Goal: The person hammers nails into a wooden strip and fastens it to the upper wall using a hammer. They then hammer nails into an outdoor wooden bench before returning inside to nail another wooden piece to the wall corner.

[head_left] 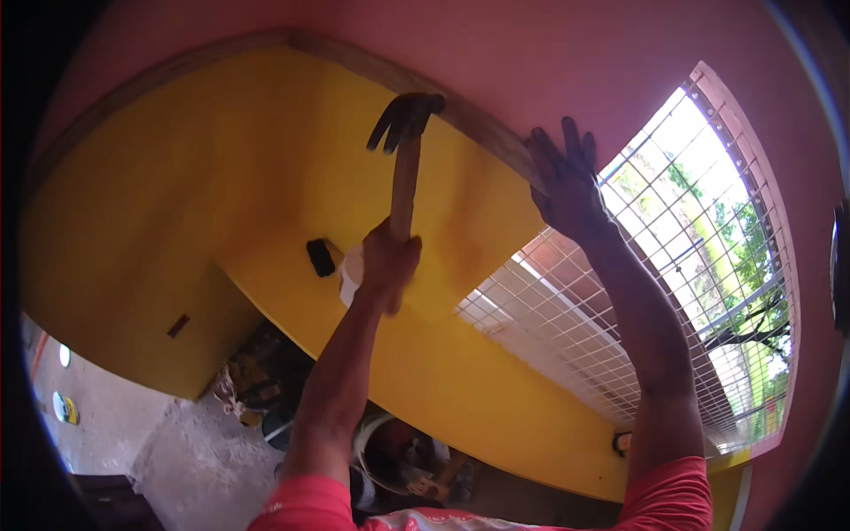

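Yellow wall (177,203) meets pink ceiling (549,62) along a wooden strip (478,124); mesh-grilled window (673,265) at right, trees beyond; rough concrete floor (177,442) below left; left hand (388,261) gripped round the wooden handle of a claw hammer (405,119), head up by the strip; right hand (565,181) spread flat, fingers wide, against strip and ceiling; clutter on floor between the arms dark, can't identify; whether a nail is there is hard to make out.

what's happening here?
A person works overhead where the yellow wall meets the pink ceiling. The left hand grips a wooden-handled claw hammer, head raised against the brown wooden trim strip. The right hand presses flat on that strip, beside a wire-mesh window.
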Motion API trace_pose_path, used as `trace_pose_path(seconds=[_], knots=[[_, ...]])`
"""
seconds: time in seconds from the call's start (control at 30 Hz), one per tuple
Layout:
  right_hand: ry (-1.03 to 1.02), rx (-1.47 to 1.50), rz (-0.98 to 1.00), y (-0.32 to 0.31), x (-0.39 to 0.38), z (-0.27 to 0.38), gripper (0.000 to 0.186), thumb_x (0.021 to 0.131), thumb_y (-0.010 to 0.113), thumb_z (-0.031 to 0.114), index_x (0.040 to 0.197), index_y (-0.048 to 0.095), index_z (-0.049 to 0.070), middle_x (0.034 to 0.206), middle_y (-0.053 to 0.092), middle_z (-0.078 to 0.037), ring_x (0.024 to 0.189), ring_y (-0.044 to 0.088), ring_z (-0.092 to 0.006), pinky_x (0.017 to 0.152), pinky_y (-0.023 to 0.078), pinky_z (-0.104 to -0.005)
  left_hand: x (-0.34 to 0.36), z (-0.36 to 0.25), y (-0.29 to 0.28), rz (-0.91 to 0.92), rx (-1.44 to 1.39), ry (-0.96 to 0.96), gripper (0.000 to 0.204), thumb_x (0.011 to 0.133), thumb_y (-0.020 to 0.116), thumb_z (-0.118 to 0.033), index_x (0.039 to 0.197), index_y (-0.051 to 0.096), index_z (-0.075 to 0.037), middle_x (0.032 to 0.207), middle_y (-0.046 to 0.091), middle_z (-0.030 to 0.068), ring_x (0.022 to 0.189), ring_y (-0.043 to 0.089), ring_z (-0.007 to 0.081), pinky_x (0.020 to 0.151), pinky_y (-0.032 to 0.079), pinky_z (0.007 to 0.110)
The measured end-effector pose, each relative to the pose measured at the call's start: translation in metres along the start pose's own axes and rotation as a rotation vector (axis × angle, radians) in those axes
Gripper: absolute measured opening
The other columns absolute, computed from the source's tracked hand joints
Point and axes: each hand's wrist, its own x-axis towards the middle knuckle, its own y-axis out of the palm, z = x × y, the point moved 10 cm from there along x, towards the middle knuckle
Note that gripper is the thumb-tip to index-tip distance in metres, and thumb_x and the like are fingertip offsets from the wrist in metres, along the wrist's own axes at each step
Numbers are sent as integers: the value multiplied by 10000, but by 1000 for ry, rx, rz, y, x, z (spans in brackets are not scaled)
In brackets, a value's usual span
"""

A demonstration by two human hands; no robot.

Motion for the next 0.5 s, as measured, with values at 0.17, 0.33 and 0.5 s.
trace_pose_path(seconds=[0.17,0.33,0.5], knots=[[-4,48,1,-3,-7,-12,675,766,662,140,1396,438,47,1449,422,-156,1396,239,-483,1060,238,-677,-23,-35,-70,-22,-793,77,104,817,608,-89,916,587,-67,888,630,43,866,611,141,772,481,359],[-6,77,-22,-8,2,-2,681,762,671,134,1396,438,48,1447,430,-149,1404,237,-473,1062,231,-680,5,-59,-71,-86,-473,377,83,841,557,-92,889,573,-26,829,621,32,741,596,147,688,487,339],[11,9,-24,-3,-12,-16,667,711,716,148,1339,502,75,1434,448,-95,1372,275,-445,1069,263,-640,19,11,59,260,-370,-148,79,778,592,-64,792,546,-1,599,556,38,518,532,136,503,435,322]])
